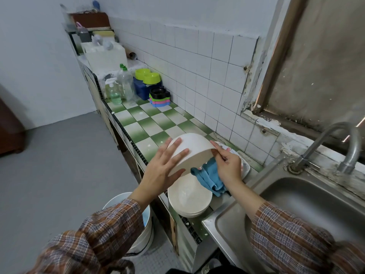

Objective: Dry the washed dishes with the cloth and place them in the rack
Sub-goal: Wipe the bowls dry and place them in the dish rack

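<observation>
A person in plaid sleeves stands at a green-and-white checkered tile counter [150, 123], holding a round white bowl [194, 149] tipped on its side in the air at the centre of the frame, its base turned toward the wall. The left hand [161, 173] lies flat against the bowl's outer wall, fingers straight and spread. The right hand [229, 167] pinches the bowl's rim at the opposite side, fingers curled, with a blue cloth [209, 178] bunched beneath the palm and hanging down below the bowl.

Directly under the bowl, a stack of white dishes [187, 198] sits at the counter's near edge. A patterned plate [245, 167] shows partly behind the right hand, just beside the stainless steel sink [296, 204] that fills the lower right. A curved metal faucet [343, 139] rises at the right edge.

Farther along the counter, in the upper left of the frame, stand clear plastic bottles [126, 86] and a lime-green double pet bowl [148, 75]. A white plastic bucket [142, 240] rests on the grey floor at bottom centre.
</observation>
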`<state>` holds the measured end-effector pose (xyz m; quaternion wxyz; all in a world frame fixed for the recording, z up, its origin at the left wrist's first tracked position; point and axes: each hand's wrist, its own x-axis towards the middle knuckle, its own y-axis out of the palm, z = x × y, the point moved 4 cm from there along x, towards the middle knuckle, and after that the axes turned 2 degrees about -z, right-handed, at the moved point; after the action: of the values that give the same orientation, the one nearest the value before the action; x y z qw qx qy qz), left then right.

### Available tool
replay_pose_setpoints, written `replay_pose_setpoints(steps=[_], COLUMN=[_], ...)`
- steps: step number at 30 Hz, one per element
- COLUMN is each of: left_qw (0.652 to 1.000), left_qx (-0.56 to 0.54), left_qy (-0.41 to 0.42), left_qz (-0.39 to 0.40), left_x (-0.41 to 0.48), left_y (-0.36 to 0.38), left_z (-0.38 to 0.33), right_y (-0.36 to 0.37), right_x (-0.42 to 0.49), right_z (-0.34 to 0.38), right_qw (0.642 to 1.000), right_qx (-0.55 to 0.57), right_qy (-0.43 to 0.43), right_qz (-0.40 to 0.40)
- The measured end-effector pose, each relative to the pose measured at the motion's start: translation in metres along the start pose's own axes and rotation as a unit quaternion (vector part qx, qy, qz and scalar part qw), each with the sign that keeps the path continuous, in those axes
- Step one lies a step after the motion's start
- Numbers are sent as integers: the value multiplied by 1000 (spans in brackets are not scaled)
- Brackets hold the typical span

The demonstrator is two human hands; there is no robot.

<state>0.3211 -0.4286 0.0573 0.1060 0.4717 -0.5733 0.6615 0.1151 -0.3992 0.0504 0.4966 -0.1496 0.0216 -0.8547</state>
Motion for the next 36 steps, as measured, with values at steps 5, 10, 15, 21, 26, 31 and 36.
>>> replay_pose_setpoints(steps=[5, 10, 15, 21, 26, 31, 36], left_qw=[997, 988, 934, 885, 830, 693, 710], left_qx=[-57, -82, -199, -346, -431, -570, -578], left_qy=[-59, -125, -290, -302, -342, -438, -401], left_qz=[-9, -33, -68, -77, -88, -61, -22], left_x=[16, 36, 41, 49, 53, 48, 61], left_y=[-20, -20, -1, 24, 10, 18, 18], left_z=[-26, -67, -123, -210, -236, -289, -339], right_y=[-10, -33, -62, -82, -159, -226, -243], right_x=[-7, -22, -47, -100, -121, -123, -149], right_z=[24, 39, 42, 54, 39, 46, 69], right_qw=[999, 946, 821, 881, 958, 912, 997], right_qx=[44, 247, 409, 385, -165, -373, -31], right_qy=[-19, 186, 338, 272, -42, -166, -63], right_qz=[-11, -99, -208, 49, 229, -48, 12])
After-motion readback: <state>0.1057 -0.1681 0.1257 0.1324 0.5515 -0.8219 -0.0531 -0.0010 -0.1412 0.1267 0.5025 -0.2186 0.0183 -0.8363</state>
